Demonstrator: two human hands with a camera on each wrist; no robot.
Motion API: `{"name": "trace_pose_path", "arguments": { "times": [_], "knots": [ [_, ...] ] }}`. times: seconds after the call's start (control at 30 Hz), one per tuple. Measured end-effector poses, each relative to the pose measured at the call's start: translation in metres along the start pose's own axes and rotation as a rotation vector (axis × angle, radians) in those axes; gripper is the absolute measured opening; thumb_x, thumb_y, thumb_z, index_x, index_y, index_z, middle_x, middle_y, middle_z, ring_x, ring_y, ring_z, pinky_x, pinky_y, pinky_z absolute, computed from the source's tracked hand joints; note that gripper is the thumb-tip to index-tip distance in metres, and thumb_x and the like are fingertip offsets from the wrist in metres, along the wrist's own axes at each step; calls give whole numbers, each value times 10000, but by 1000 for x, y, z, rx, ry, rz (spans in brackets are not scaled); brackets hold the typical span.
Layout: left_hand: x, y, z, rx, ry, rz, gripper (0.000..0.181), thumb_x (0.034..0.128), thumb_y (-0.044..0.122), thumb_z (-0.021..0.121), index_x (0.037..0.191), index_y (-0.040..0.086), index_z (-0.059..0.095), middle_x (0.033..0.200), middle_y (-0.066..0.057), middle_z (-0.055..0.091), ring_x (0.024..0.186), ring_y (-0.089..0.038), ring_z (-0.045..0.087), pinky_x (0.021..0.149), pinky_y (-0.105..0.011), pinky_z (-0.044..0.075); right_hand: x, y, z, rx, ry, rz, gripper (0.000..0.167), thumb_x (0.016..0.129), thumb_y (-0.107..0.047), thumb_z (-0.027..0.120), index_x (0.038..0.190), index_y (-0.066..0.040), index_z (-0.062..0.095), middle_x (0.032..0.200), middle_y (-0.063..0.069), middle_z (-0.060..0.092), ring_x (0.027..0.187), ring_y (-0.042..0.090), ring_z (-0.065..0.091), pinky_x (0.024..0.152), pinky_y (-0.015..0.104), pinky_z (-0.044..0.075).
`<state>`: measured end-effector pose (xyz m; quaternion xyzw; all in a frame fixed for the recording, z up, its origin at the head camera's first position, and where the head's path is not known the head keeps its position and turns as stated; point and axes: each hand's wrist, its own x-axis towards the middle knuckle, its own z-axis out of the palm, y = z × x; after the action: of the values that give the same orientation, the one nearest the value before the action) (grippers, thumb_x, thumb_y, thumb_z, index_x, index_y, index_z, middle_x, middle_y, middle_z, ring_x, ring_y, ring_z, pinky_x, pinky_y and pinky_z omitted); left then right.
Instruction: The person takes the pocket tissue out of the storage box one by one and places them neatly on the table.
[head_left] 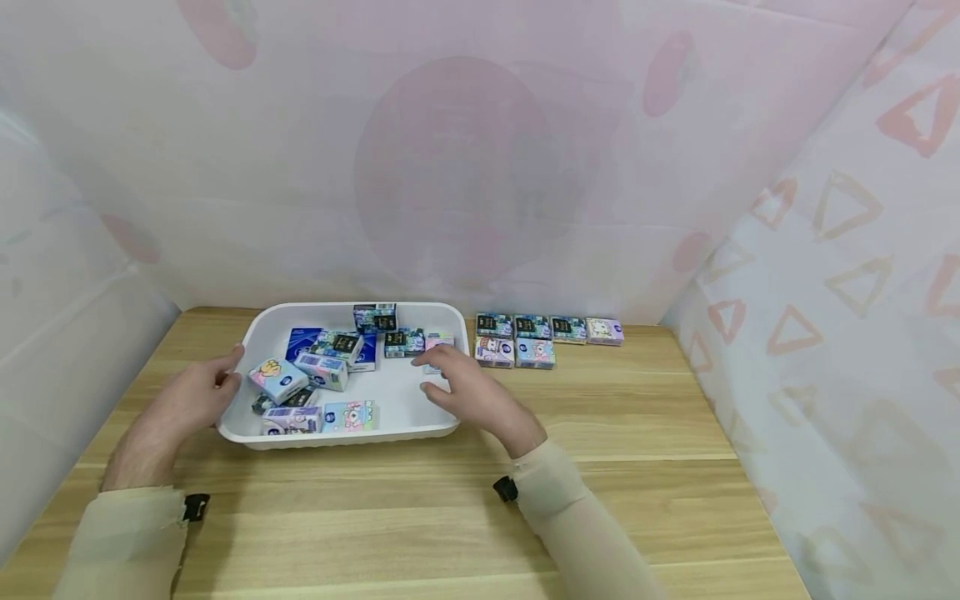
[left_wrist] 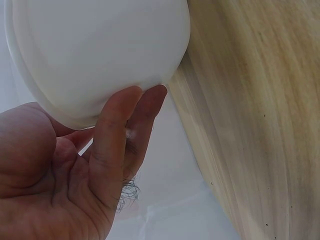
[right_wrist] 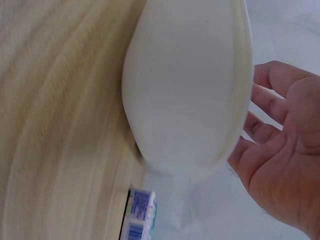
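A white tray (head_left: 405,400) stands on the wooden table, holding several small printed packs that look like pocket tissues. My left hand (head_left: 197,392) grips its left end; in the left wrist view, fingertips (left_wrist: 159,95) press the outer wall and the thumb is partly hidden. Over the right end reaches my right hand (head_left: 476,396), fingers spread and loosely bent, holding nothing. Closest to its fingertips lies a pale pink-and-purple pack (head_left: 438,342), partly covered by the hand. A dark floral pack (head_left: 405,342) lies just left of that one. In the right wrist view the tray's wall (right_wrist: 185,90) hides the packs.
Right of the tray, two rows of packs lie flat: dark floral packs (head_left: 532,326) and a lilac pack (head_left: 604,331) behind, a white-purple pack (head_left: 495,352) and a light blue pack (head_left: 535,353) in front. A patterned sheet (head_left: 450,167) rises behind the table (head_left: 360,517).
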<state>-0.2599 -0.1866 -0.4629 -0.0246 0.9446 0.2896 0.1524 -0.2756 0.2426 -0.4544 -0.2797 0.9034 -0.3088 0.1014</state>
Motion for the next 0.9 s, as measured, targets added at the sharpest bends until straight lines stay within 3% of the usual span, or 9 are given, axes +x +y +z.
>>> {"name": "trace_pose_path", "arguments": {
  "times": [0.27,0.53,0.9],
  "knots": [
    [0,1,1,-11,-2,-6,666,1250,152,426,1805,-72,134,1522,-532,513,996,-404,703,718,-372,629,13,-13,18,-96,-95,-38,441,1200,-218,701,1620,-82,685,1690,96,675,1566,275,652,1317,400,538],
    [1,1,1,-7,0,-8,667,1251,158,431,1804,-76,141,1521,-533,516,991,-410,699,717,-375,621,30,-23,28,-39,-233,-32,463,1196,-224,707,1643,-106,678,1682,80,689,1485,270,718,1225,322,588],
    [2,0,1,-4,-2,-9,666,1256,169,433,1804,-76,144,1534,-534,514,1047,-450,686,731,-362,603,54,-29,46,20,-322,-63,396,1135,-200,812,1530,-200,788,1628,50,709,1466,236,713,1201,273,586]
  ]
}}
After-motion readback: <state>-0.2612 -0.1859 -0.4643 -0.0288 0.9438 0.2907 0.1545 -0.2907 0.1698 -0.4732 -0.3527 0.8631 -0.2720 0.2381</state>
